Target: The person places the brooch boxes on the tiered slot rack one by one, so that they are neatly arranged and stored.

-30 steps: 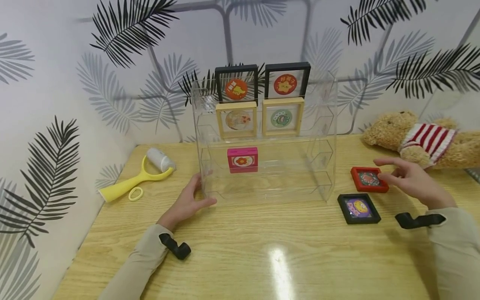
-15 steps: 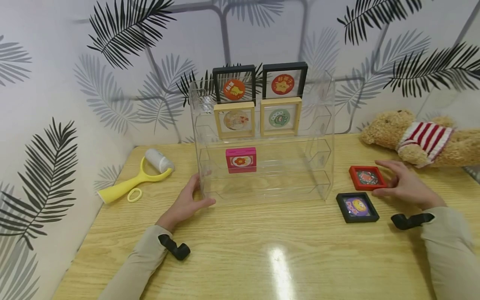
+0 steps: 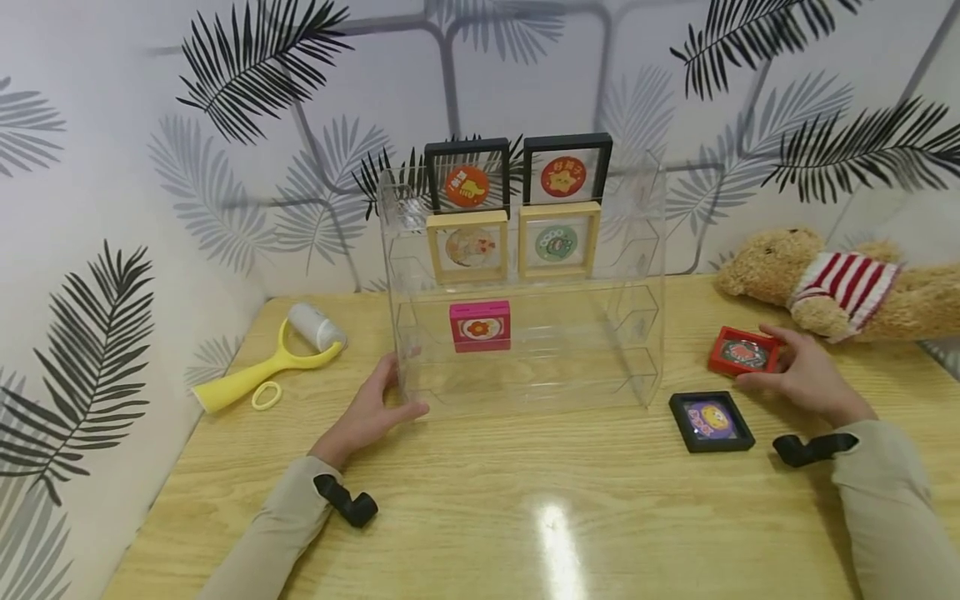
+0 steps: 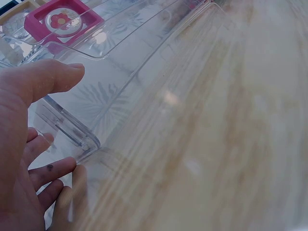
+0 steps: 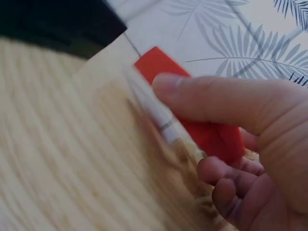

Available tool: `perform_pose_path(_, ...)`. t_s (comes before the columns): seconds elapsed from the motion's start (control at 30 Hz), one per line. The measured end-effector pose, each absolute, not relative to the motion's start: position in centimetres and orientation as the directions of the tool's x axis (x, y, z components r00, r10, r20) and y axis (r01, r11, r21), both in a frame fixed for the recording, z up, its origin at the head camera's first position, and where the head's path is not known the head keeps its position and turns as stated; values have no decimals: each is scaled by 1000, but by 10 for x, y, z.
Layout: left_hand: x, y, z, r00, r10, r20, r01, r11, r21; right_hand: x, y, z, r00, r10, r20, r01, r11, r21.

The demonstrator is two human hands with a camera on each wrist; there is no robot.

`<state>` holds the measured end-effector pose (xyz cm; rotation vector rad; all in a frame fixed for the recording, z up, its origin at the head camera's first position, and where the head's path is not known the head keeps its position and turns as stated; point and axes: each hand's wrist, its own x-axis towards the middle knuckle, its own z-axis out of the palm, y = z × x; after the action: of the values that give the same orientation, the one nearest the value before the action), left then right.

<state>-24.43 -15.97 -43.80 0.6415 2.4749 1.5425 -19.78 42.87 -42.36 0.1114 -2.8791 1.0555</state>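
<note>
A clear acrylic display rack (image 3: 577,387) stands on the table with small picture frames on its tiers. My left hand (image 3: 369,417) grips its lower left corner, thumb at the front and fingers round the side; the left wrist view shows the fingertips (image 4: 67,165) by the bottom edge. At the right, my right hand (image 3: 810,379) pinches a red picture frame (image 3: 742,352) between thumb and fingers. The frame is tilted, its far edge raised. In the right wrist view the thumb (image 5: 168,86) presses across the red frame. A black frame (image 3: 711,422) with a purple picture lies just in front.
The rack bears two black frames (image 3: 567,140) on top, two pale wood frames (image 3: 558,208) below and a pink frame (image 3: 480,309) lower down. A teddy bear (image 3: 772,258) lies back right. At left are a yellow slingshot-shaped thing (image 3: 247,383), a grey-white cylinder (image 3: 315,323) and a yellow ring (image 3: 257,403).
My right hand has come down onto the red frame, taken hold of it and tilted it up, shifting it slightly. My left hand has stayed at the rack's corner.
</note>
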Motion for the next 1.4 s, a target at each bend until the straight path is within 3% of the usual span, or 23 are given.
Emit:
perform_pose_path(0.23, -243, -159, -436, -899, 431, 81, 263, 384, 885, -192, 420, -411, -981, 26, 190, -131, 633, -763)
perform_pose_path(0.57, -242, -158, -434, -903, 425, 63, 248, 394, 885, -185, 398, -378, -975, -20, 220, -214, 330, -920)
perform_pose_path(0.83, -243, -159, -435, -903, 423, 70, 252, 393, 884, -174, 356, -346, -900, -208, 382, -411, 118, -904)
perform_pose_path(1.07, -243, -158, -434, -901, 427, 80, 260, 381, 887, -179, 311, -329, -850, -220, 478, -509, 112, -854)
perform_pose_path(1.23, -241, -159, -434, -901, 427, 83, 259, 373, 891, -197, 286, -324, -784, -326, 529, -566, 25, -824)
perform_pose_path(1.4, -241, -158, -433, -900, 426, 88, 262, 370, 891, -209, 259, -317, -796, -327, 509, -591, 242, -769)
